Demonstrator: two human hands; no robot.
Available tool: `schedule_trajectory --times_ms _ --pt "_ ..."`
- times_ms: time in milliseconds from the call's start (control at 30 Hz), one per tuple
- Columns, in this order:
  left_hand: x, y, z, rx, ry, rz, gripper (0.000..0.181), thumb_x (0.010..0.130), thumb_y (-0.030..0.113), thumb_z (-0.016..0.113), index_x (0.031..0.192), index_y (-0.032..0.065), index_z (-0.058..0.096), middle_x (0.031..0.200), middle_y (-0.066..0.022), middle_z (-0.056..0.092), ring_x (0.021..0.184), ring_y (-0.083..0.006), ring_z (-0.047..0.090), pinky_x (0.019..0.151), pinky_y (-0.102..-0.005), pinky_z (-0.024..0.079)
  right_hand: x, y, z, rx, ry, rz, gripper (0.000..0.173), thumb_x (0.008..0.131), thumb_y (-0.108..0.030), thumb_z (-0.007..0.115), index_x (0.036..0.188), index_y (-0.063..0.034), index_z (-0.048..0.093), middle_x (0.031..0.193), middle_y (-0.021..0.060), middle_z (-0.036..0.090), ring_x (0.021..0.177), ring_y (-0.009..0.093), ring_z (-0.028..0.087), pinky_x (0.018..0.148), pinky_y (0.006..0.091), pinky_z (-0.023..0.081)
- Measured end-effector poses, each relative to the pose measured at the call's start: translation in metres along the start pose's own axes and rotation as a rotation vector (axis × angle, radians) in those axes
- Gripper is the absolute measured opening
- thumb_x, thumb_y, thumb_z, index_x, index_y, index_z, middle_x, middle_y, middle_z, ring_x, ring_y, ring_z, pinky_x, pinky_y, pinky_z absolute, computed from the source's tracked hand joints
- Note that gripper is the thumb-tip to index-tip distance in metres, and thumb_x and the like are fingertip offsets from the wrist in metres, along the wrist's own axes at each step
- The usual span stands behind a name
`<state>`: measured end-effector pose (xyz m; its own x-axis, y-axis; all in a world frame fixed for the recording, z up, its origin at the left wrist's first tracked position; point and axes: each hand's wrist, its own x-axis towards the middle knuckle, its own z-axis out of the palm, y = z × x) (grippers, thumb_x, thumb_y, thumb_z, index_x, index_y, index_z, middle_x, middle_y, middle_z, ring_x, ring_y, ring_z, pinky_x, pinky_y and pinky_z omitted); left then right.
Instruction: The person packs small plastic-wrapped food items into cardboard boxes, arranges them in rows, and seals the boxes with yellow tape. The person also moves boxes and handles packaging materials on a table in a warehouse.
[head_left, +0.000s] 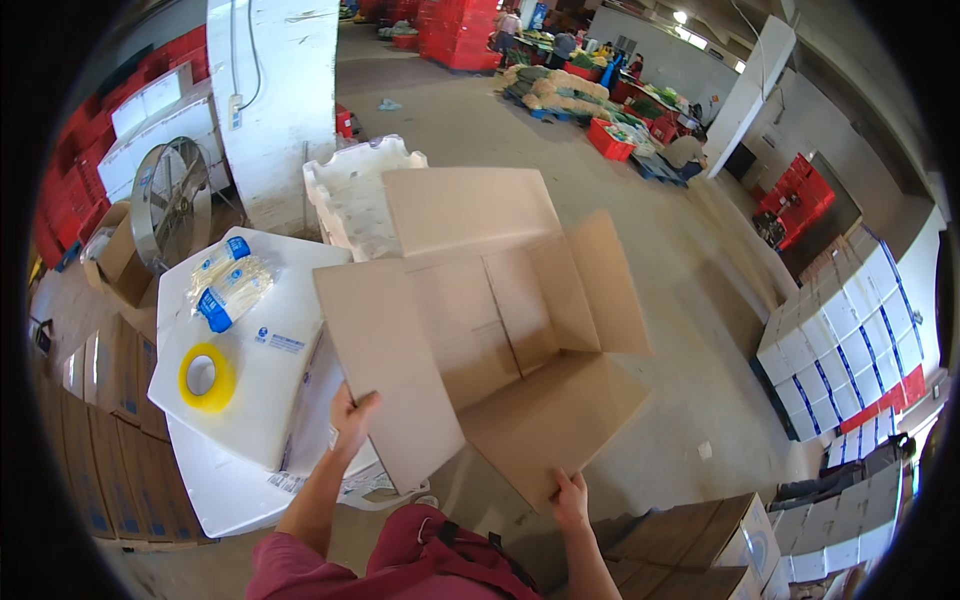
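Before me is a large cardboard box (480, 322) with its flaps spread and its bare inside showing. My left hand (352, 424) grips the edge of the left flap, thumb on top. The corner of the near flap is pinched in my right hand (570, 496). Left of the box, white foam boxes (247, 442) are stacked. On the top one lie a roll of yellow tape (223, 384) and plastic bags of thin white strips (238, 289), probably cable ties, with blue labels. Behind the box stands a white foam crate (352, 196), partly covered by a flap.
A metal drum fan (171, 204) stands by a white pillar (274, 112) at left. Folded or stacked cartons (112, 442) line the lower left. At right are stacked white boxes (840, 345) and brown cartons (682, 536). Far off, people work near red crates (457, 34) and vegetables.
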<state>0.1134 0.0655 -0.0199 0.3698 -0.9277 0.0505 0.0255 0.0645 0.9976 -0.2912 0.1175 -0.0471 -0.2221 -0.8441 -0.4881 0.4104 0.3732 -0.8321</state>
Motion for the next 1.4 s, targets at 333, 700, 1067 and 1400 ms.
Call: schedule_trajectory --times_ms 333,700,1067,1400 --pt "0.006 0.000 -0.036 -0.124 0.047 -0.308 0.035 0.084 0.013 0.061 0.117 0.0004 0.053 0.107 -0.0068 0.062 0.094 -0.0164 0.060 0.083 -0.0307 0.046 0.020 0.004 0.053 -0.378 0.074 -0.326 0.023 0.091 -0.011 0.057 0.108 0.0024 0.049 0.098 0.0070 0.059 0.089 0.016 0.058 0.076 0.0296 0.048" --pt "-0.002 -0.030 -0.026 0.009 0.164 -0.187 0.071 0.083 0.015 0.068 0.141 -0.0001 0.030 0.132 -0.0163 0.046 0.117 -0.0253 0.048 0.098 -0.0376 0.039 0.030 0.081 -0.005 -0.165 0.128 0.246 0.043 0.094 -0.042 0.055 0.116 -0.0060 0.048 0.090 0.0039 0.058 0.068 0.016 0.058 0.057 0.0272 0.047" --pt "-0.002 0.104 0.061 0.913 -0.042 0.499 0.075 0.077 0.013 0.068 0.143 0.0106 0.033 0.151 -0.0245 0.017 0.140 -0.0435 0.016 0.112 -0.0524 0.019 -0.040 0.018 0.021 -0.026 -0.232 0.092 0.059 0.097 -0.039 0.051 0.139 -0.0031 0.029 0.121 0.0124 0.057 0.093 0.022 0.065 0.084 0.0343 0.050" --pt "-0.099 0.105 0.244 0.356 -0.873 0.740 0.052 0.086 0.008 0.057 0.136 0.0035 0.043 0.149 -0.0206 0.028 0.138 -0.0374 0.027 0.111 -0.0487 0.025 -0.124 0.003 -0.051 -0.046 0.106 0.004 0.062 0.090 -0.038 0.063 0.132 0.0027 0.041 0.109 0.0132 0.060 0.081 0.017 0.063 0.070 0.0300 0.051"
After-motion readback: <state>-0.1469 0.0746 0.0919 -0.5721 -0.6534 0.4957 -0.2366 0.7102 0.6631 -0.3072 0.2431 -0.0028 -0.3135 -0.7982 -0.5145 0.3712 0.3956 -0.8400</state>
